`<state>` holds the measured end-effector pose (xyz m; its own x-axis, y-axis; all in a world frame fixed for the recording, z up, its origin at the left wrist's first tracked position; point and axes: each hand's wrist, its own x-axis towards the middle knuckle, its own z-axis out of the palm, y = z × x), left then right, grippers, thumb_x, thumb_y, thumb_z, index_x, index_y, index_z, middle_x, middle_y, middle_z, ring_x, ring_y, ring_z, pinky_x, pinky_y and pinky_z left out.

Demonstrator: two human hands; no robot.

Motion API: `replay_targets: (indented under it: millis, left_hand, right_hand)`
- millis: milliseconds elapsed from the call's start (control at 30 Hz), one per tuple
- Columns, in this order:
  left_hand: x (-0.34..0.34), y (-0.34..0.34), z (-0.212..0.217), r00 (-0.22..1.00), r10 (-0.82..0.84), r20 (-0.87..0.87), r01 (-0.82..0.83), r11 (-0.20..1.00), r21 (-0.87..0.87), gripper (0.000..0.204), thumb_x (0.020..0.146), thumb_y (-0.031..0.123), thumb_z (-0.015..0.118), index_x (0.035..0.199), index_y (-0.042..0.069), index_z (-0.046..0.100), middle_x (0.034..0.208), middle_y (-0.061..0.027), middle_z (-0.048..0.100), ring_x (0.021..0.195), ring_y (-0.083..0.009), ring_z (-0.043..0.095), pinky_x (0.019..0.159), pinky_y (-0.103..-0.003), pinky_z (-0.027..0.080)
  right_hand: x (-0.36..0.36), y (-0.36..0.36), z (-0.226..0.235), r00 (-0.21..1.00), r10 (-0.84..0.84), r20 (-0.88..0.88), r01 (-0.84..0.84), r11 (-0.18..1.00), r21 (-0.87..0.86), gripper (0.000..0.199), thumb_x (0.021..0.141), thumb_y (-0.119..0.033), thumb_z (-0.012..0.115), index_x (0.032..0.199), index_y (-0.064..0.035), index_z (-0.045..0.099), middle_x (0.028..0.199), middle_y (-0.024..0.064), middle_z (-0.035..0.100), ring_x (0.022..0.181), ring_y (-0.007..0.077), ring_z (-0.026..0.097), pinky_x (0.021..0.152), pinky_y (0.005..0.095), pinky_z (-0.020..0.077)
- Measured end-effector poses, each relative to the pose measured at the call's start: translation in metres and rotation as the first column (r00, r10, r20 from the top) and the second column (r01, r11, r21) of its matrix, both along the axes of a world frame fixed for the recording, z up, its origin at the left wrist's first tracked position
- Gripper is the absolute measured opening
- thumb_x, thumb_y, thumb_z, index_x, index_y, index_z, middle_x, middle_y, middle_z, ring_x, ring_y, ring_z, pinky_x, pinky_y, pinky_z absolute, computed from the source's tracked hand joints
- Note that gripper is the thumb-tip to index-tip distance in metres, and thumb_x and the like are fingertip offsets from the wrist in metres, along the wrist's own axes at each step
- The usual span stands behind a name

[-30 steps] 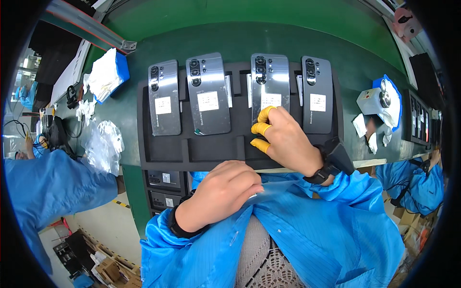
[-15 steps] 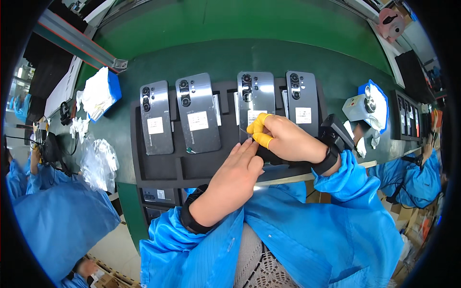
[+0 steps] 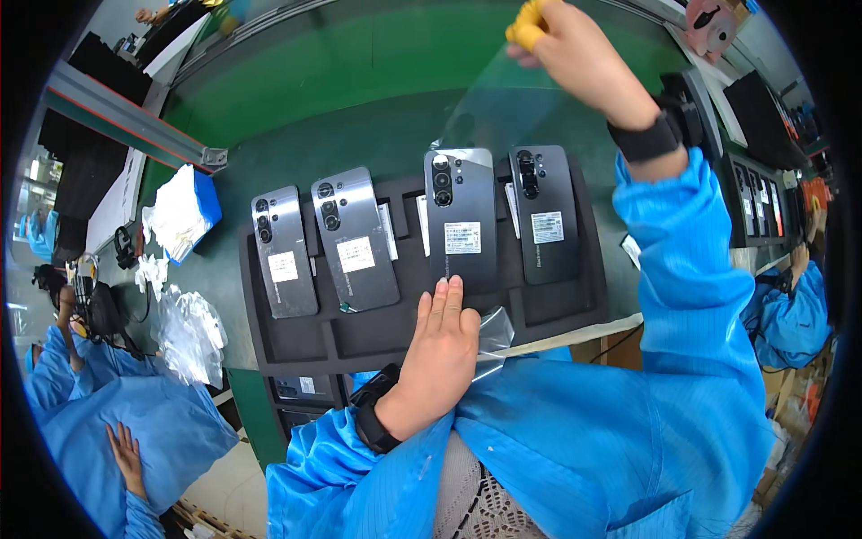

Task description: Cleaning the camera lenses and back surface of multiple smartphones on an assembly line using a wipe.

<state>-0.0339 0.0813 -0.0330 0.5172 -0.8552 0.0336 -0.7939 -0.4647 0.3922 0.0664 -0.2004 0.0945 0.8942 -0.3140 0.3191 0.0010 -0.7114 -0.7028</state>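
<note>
My right hand [image 3: 584, 63], with yellow finger cots, is raised at the far right. Pinched in it is a clear protective film [image 3: 498, 103], which stretches down to the top edge of a dark grey phone [image 3: 469, 199]. That phone lies back-up in a black foam tray [image 3: 395, 337] and bears a white label. My left hand [image 3: 442, 346] rests with straight fingers on the phone's lower end. Another piece of clear film [image 3: 496, 332] lies beside this hand. More phones lie back-up in the tray: two at the left [image 3: 285, 247] [image 3: 356, 238] and one at the right [image 3: 546, 193].
Left of the tray are a blue box of white papers [image 3: 184, 211] and crumpled clear plastic [image 3: 190, 332]. Another phone tray [image 3: 759, 202] stands at the far right. A metal frame post [image 3: 135, 117] rises at the left. Blue-clad people sit on both sides.
My right hand has risen up and away from the phone's lower end, lifting the clear film off its back. My left hand has stayed near the phone's lower end, its fingers now straighter.
</note>
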Motion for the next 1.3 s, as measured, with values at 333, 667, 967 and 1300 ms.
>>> replay_targets:
  millis: [333, 667, 967, 1300]
  left_hand:
    - [-0.006, -0.004, -0.001, 0.999, 0.006, 0.049, -0.006, 1.0, 0.001, 0.006, 0.088, 0.0, 0.047, 0.091, -0.005, 0.05, 0.138, -0.0373, 0.04, 0.131, -0.0488, 0.04, 0.112, -0.053, 0.031]
    - [0.006, 0.026, 0.028, 0.974, 0.007, -0.227, -0.084, 0.939, -0.334, 0.014, 0.084, 0.0, 0.062, 0.097, -0.004, 0.058, 0.133, -0.0274, 0.051, 0.121, -0.0412, 0.053, 0.102, -0.048, 0.044]
    - [-0.002, 0.077, 0.065, 0.974, 0.059, -0.218, -0.176, 0.801, -0.572, 0.037, 0.077, 0.011, 0.077, 0.108, -0.001, 0.06, 0.11, -0.0141, 0.064, 0.108, -0.0306, 0.062, 0.106, -0.054, 0.038]
    - [-0.001, 0.118, 0.044, 0.924, -0.016, -0.383, -0.256, 0.717, -0.648, 0.013, 0.08, 0.003, 0.071, 0.09, 0.001, 0.063, 0.085, -0.0118, 0.064, 0.079, -0.0272, 0.064, 0.096, -0.048, 0.05]
  right_hand:
    - [0.057, -0.011, 0.018, 0.868, 0.064, 0.493, 0.198, 0.865, -0.461, 0.016, 0.087, -0.008, 0.051, 0.08, 0.0055, 0.052, 0.077, 0.0309, 0.057, 0.077, 0.0492, 0.056, 0.065, 0.0518, 0.0443]
    - [-0.05, 0.084, 0.015, 0.939, 0.343, 0.026, -0.324, 0.908, -0.267, 0.013, 0.084, -0.009, 0.059, 0.088, 0.0019, 0.053, 0.074, 0.0229, 0.059, 0.073, 0.043, 0.059, 0.061, 0.0462, 0.046]
    - [-0.114, 0.124, -0.002, 0.431, 0.852, -0.296, -0.52, 0.503, 0.69, 0.016, 0.09, -0.008, 0.062, 0.103, 0.0006, 0.056, 0.096, 0.0138, 0.067, 0.09, 0.0249, 0.07, 0.081, 0.0327, 0.0552]
    - [-0.066, 0.172, -0.076, 0.739, 0.643, -0.203, -0.39, 0.653, 0.649, 0.022, 0.091, -0.011, 0.065, 0.109, 0.0006, 0.063, 0.099, 0.0084, 0.066, 0.082, 0.0152, 0.065, 0.072, 0.0283, 0.0529]
